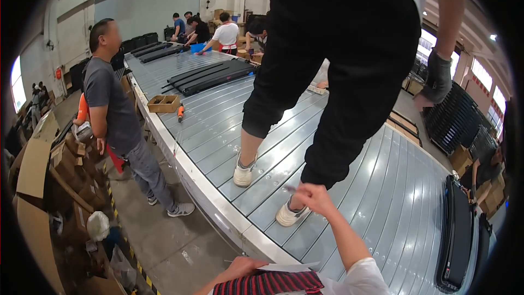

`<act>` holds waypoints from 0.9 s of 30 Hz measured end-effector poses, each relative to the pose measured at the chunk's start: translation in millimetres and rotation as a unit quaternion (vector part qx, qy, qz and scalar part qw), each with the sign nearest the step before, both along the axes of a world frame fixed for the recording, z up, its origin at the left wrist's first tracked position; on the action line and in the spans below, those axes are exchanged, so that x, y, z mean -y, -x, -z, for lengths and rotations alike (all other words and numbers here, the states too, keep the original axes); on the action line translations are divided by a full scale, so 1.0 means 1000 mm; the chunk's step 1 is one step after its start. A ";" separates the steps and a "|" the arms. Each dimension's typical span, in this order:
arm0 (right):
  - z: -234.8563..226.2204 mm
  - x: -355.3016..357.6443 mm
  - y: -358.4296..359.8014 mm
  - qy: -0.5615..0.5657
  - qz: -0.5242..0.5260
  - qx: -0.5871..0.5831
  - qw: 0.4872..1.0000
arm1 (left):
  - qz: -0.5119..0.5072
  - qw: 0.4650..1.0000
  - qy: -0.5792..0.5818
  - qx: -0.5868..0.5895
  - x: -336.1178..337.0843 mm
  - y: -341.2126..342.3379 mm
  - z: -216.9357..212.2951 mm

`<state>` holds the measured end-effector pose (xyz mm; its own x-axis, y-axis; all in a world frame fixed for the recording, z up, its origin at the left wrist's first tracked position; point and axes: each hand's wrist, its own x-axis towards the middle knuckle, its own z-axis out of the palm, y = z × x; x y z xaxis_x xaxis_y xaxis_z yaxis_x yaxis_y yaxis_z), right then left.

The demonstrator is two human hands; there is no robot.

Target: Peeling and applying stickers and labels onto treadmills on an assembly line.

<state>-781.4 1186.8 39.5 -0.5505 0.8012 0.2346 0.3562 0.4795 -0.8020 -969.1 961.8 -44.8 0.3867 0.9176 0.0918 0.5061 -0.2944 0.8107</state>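
Observation:
Raised in front of me over the slatted metal table [376,229], my right hand [316,199] is closed in a pinch. A small dark, blurred piece [289,188] shows at its fingertips; its kind is too unclear to name. My left hand [243,267] is low at the near edge of the table, beside a thin white sheet [289,267]. Its fingers are mostly hidden, so whether it grips the sheet is unclear. Just beyond my right hand are the white shoes [291,214] and black trousers [349,76] of a person standing on the table.
Another person [117,109] stands left of the table. A divided cardboard box [164,104] and an orange-handled tool [180,112] lie near its left edge. Black panels [210,76] lie farther along, with more [457,235] at right. Several people work at the far end. Cartons [82,169] crowd the left floor.

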 end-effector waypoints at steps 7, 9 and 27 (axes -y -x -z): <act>0.035 0.000 0.006 0.008 -0.054 0.037 0.998 | -0.070 0.987 0.147 -0.010 0.000 -0.009 0.047; 0.052 0.012 0.001 0.040 -0.094 0.015 0.995 | -0.059 0.990 0.123 -0.026 -0.012 -0.011 0.030; 0.032 0.006 -0.020 0.115 -0.103 0.002 0.988 | -0.122 0.968 0.203 0.081 -0.033 -0.056 -0.017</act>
